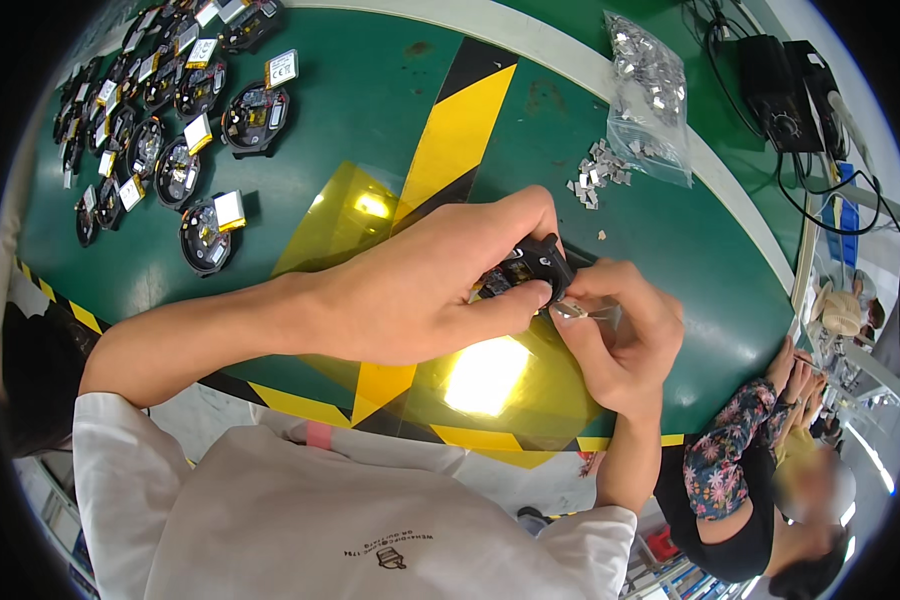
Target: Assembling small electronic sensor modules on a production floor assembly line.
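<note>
Above a yellow translucent sheet [430, 400], my left hand [410, 275] is closed around a black round watch case [542, 268], tilted so part of its inner electronics shows. My right hand [625, 330] is closed in a pinch right beside the lower edge of the case. Between its thumb and fingers is something small and shiny, partly clear, too small to make out. The fingers of both hands nearly meet at the case's edge.
Several open watch cases [207, 235] with silver battery packs stand at the left of the green table [340, 100]. Small metal pieces [598, 172] lie loose by a clear bag [650, 90] of more. A black power unit [773, 95] stands far right. A co-worker's floral sleeve [720, 450] shows at right.
</note>
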A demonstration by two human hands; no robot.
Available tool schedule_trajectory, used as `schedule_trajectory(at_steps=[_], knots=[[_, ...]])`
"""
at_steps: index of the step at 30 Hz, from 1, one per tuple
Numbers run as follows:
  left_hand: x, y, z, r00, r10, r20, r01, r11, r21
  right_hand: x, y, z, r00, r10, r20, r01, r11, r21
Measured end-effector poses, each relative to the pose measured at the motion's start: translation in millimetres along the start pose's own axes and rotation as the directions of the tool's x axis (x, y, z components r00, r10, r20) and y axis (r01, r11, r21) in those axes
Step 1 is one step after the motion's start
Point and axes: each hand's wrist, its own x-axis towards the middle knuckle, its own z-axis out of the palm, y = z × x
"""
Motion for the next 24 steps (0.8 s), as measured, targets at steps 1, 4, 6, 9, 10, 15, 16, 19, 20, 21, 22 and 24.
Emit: schedule_trajectory(at_steps=[1,4,6,9,10,15,16,19,20,21,22,24], knots=[[0,1,0,1.0,-0.022,-0.002,0.022,1.0,-0.012,0,0,0,1.0,0.003,-0.005,-0.003,1.0,-0.003],[2,4,-2,0.999,-0.039,0.026,0.039,0.999,-0.011,-1,3,-1,1.0,-0.013,-0.027,0.013,1.0,-0.018],[3,7,-3,0.998,-0.035,0.054,0.035,0.999,-0.002,-2,3,-2,0.999,-0.03,-0.041,0.029,0.999,-0.033],[2,8,-5,0.993,-0.077,0.086,0.083,0.994,-0.07,-1,1,-1,0.998,0.016,-0.057,-0.022,0.995,-0.101],[3,4,-6,0.996,-0.007,0.085,0.006,1.0,0.007,-1,4,0,0.998,-0.014,-0.065,0.008,0.996,-0.091],[5,4,-9,0.993,0.008,0.12,-0.016,0.997,0.071,3,4,-2,0.995,-0.086,-0.042,0.079,0.986,-0.145],[4,5,-11,0.991,-0.025,0.132,0.021,0.999,0.035,5,2,-2,0.998,-0.052,-0.019,0.049,0.989,-0.138],[-5,8,-14,0.997,0.04,0.072,-0.046,0.996,0.081,9,-3,3,1.0,-0.01,0.022,0.012,0.996,-0.086],[-8,1,-12,0.987,0.159,0.031,-0.162,0.97,0.179,10,-4,5,0.999,0.016,0.039,-0.014,0.998,-0.054],[-10,7,-10,0.996,0.083,0.034,-0.085,0.992,0.089,6,-2,5,0.999,0.028,0.03,-0.027,0.999,-0.048],[-5,-1,-2,0.962,0.272,-0.025,-0.266,0.954,0.138,-1,-15,2,0.978,0.207,-0.009,-0.208,0.978,-0.015],[8,-5,13,0.96,0.278,-0.017,-0.277,0.96,0.042,-23,3,-10,0.969,0.23,-0.091,-0.227,0.973,0.041]])
